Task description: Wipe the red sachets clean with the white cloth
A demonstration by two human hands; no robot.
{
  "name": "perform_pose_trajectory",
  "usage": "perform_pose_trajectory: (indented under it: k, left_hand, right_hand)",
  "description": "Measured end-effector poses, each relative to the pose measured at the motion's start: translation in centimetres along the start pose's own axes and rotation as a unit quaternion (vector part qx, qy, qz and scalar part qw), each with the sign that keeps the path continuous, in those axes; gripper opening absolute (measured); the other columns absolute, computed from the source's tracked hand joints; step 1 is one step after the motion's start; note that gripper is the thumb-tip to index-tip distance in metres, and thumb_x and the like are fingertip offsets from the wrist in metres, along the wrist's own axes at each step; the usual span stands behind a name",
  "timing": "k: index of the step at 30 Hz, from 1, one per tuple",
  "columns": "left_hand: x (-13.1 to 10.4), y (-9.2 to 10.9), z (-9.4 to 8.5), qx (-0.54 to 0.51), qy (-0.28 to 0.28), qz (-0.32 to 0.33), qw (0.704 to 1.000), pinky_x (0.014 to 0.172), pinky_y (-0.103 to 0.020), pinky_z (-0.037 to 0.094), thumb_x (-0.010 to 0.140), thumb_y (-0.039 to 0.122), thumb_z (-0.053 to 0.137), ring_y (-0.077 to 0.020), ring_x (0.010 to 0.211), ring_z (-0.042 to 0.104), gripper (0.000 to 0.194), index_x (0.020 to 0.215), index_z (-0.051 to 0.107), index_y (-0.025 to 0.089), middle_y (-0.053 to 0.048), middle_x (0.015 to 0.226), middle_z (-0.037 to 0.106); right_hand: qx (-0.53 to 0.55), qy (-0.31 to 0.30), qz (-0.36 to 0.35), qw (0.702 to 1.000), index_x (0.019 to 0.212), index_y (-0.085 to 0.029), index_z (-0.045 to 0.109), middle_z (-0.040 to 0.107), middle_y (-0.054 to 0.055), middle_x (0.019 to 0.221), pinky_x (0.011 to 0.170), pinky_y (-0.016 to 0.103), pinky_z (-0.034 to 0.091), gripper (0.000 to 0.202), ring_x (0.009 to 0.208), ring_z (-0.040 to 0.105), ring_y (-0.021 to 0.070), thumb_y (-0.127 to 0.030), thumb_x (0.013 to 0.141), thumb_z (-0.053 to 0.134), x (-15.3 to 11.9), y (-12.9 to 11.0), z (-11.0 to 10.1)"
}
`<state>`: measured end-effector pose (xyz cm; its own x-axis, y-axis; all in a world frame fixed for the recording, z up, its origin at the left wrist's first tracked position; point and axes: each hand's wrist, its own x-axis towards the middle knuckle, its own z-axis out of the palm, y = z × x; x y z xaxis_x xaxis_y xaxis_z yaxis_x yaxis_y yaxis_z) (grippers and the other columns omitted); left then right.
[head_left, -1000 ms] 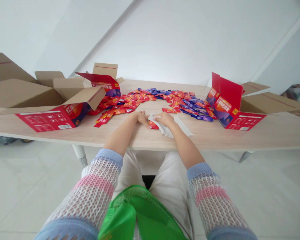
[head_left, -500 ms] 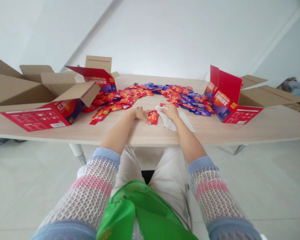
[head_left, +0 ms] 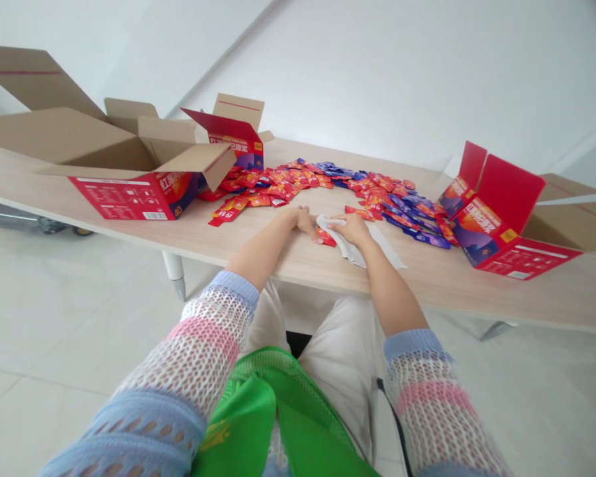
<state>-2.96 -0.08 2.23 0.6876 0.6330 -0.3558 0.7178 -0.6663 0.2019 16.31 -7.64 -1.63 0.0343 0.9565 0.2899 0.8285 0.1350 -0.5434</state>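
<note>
My left hand rests on the table at the left edge of a small red and orange sachet, its thumb and fingertips holding the sachet flat. A folded white cloth is gripped in my right hand. The front of this cloth lies over the sachet's right part and hides it; the rest spreads on the table under my right wrist. Just beyond my right hand lie loose red sachets.
An arc of red and purple sachets lies across the table. Two open red cartons, one large and one smaller, stand on the left. Another open red carton stands on the right. Behind is a white wall.
The camera view has turned and tilted, shifting the table scene rightward. My right hand has moved the cloth leftward onto the sachet, covering more of it. My left hand stays at the sachet's edge.
</note>
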Motion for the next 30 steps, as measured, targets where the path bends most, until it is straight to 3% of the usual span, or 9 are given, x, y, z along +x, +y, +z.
perform_pose_trajectory:
  k: [5,9,12,14,17,19,23,27,30]
  left_hand:
    - [-0.3,0.2,-0.2,-0.004,-0.009,-0.013,1.000,0.107,-0.064,0.011,0.038,0.077,0.073,-0.0494,0.137,-0.007,0.133,0.150,0.011,0.040,-0.005,0.158,-0.005]
    - [-0.1,0.0,-0.2,0.003,-0.011,-0.013,1.000,0.107,-0.064,0.009,0.031,0.079,0.072,-0.0499,0.137,-0.007,0.136,0.148,0.009,0.047,-0.001,0.158,-0.004]
    - [0.2,-0.3,-0.1,0.005,-0.008,-0.014,1.000,0.106,-0.065,0.008,0.031,0.080,0.071,-0.0501,0.137,-0.008,0.136,0.147,0.008,0.048,0.000,0.159,-0.004]
    - [0.2,-0.4,-0.1,0.003,-0.007,-0.013,1.000,0.106,-0.065,0.008,0.033,0.080,0.070,-0.0497,0.137,-0.009,0.135,0.148,0.007,0.047,0.000,0.159,-0.005]
    - [0.1,-0.4,-0.1,0.003,-0.011,-0.014,1.000,0.106,-0.064,0.008,0.037,0.080,0.070,-0.0484,0.137,-0.009,0.132,0.149,0.009,0.045,-0.001,0.158,-0.006]
    - [0.0,-0.3,0.0,0.007,-0.010,-0.018,1.000,0.107,-0.063,0.009,0.038,0.080,0.069,-0.0477,0.138,-0.009,0.132,0.150,0.012,0.041,-0.003,0.158,-0.005]
    - [-0.1,0.0,0.1,0.010,-0.001,-0.013,1.000,0.108,-0.062,0.007,0.036,0.080,0.069,-0.0478,0.138,-0.009,0.134,0.150,0.011,0.040,-0.003,0.158,-0.004]
    - [0.1,0.0,0.1,0.006,-0.001,-0.010,1.000,0.108,-0.062,0.006,0.036,0.079,0.071,-0.0484,0.138,-0.008,0.135,0.149,0.009,0.042,-0.002,0.159,-0.004]
    - [0.3,-0.1,0.1,0.006,-0.004,-0.017,1.000,0.108,-0.063,0.008,0.036,0.079,0.071,-0.0485,0.138,-0.009,0.134,0.149,0.010,0.043,-0.002,0.159,-0.005]
  right_hand:
    - [-0.125,0.074,0.186,0.972,0.102,-0.018,0.072,0.070,0.016,0.101,0.080,0.038,0.048,0.045,0.094,0.066,0.0288,-0.050,0.070,0.070,0.1,0.2,-0.8]
    - [-0.131,0.121,0.249,0.952,0.097,-0.018,0.071,0.069,0.017,0.100,0.081,0.039,0.048,0.043,0.096,0.065,0.0301,-0.043,0.062,0.077,-0.2,0.2,-1.2]
    - [-0.034,0.123,0.223,0.966,0.100,-0.018,0.069,0.069,0.014,0.102,0.082,0.038,0.048,0.048,0.099,0.064,0.0286,-0.044,0.060,0.077,-0.5,-0.1,-1.6]
    - [0.098,0.112,0.163,0.975,0.102,-0.016,0.067,0.069,0.011,0.100,0.078,0.035,0.049,0.050,0.093,0.065,0.0253,-0.050,0.065,0.073,-0.7,-0.6,-1.9]
    - [0.252,0.079,0.070,0.962,0.105,-0.015,0.066,0.070,0.007,0.093,0.069,0.031,0.051,0.056,0.078,0.064,0.0206,-0.059,0.070,0.065,-1.1,-1.5,-2.2]
    - [0.240,0.040,0.023,0.970,0.101,-0.015,0.068,0.070,0.005,0.088,0.066,0.029,0.050,0.054,0.074,0.063,0.0192,-0.058,0.067,0.068,-1.2,-1.9,-2.1]
    - [0.079,-0.043,-0.022,0.996,0.093,-0.020,0.074,0.071,0.001,0.080,0.069,0.027,0.047,0.041,0.074,0.063,0.0187,-0.045,0.061,0.077,-1.2,-2.0,-1.4]
    - [0.033,-0.057,0.008,0.998,0.098,-0.020,0.075,0.071,0.000,0.075,0.067,0.028,0.047,0.045,0.069,0.062,0.0187,-0.047,0.061,0.077,-0.8,-1.7,-0.9]
    - [0.033,-0.035,0.059,0.997,0.098,-0.018,0.074,0.071,0.003,0.078,0.066,0.028,0.047,0.047,0.070,0.064,0.0198,-0.047,0.061,0.077,-0.4,-1.0,-0.8]
